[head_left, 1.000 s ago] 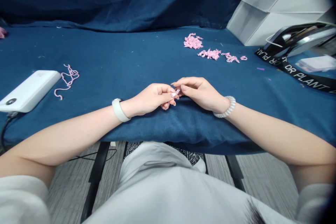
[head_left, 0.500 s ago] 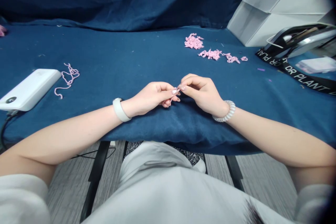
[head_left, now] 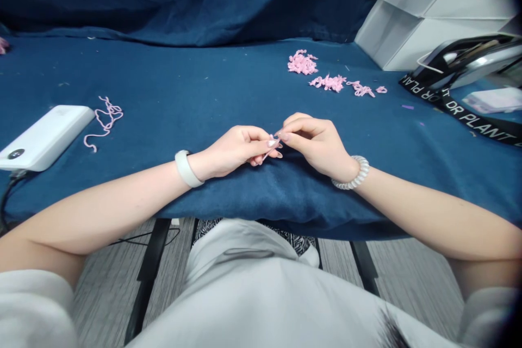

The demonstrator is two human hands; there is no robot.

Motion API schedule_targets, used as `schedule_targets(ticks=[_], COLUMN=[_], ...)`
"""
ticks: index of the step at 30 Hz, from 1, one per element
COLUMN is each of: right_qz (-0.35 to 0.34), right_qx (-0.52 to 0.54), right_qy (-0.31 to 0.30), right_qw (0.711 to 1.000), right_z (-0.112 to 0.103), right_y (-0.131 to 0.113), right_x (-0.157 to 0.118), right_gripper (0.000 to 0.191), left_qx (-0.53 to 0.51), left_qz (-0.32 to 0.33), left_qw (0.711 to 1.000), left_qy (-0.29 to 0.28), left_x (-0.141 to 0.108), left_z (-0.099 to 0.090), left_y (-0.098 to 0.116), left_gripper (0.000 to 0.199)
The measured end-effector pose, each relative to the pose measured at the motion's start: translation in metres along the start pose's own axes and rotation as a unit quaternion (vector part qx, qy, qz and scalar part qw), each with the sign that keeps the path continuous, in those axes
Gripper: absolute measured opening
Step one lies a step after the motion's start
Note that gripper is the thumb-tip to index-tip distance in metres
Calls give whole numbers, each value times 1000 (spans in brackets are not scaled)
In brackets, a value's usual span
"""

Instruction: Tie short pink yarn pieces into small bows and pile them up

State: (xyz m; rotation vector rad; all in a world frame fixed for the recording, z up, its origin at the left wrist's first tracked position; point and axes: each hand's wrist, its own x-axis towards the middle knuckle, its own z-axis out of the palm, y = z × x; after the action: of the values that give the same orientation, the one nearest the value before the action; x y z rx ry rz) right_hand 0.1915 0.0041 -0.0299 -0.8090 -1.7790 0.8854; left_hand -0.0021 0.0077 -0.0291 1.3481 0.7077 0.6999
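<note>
Left grip (head_left: 237, 151) closed, thumb against curled fingers, pinching a thin pink strand (head_left: 267, 155) that slants across its fingertips. Right grip (head_left: 318, 141) meets it just beside, thumb and forefinger drawn together on the strand's upper end. So the piece sits between both hands, above the near part of the blue-covered tabletop (head_left: 183, 81).

Step in hand, as I judge it: fine fingertip work on the strand, left steadying, right handling the end. Next move, I'd say, calls for a firm left pinch and small, slow finger motion on the right; soft yarn like this could slip or twist.

Outward: to the left, a loose pink length (head_left: 108, 129) lies in curves by a white power bank (head_left: 49, 136). Beyond the right hand, a large pink heap (head_left: 302, 63), a second heap (head_left: 328, 83), a small cluster (head_left: 361, 89) and a single loop (head_left: 381, 89) run in a rough line. Farther right, a lettered black strap (head_left: 460, 114) and pale boxes (head_left: 444, 38).

Hard to make out: I can't follow the strand's path behind the fingers, nor tell whether it is looped or knotted. A pink thing (head_left: 3, 45) is cut off at the left edge.
</note>
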Motion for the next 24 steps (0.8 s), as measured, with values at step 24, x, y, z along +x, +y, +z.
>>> schedule_targets(ticks=[24], right_qz=[43], right_qx=[87], right_qy=[-64], right_qw=[993], right_z=[1], right_y=[-4], right_x=[-3], right_gripper=[4], left_qx=[63], left_qz=[0], left_qw=[995], left_qy=[-82], left_x=[-5], left_z=[1], left_y=[8], left_gripper=[28])
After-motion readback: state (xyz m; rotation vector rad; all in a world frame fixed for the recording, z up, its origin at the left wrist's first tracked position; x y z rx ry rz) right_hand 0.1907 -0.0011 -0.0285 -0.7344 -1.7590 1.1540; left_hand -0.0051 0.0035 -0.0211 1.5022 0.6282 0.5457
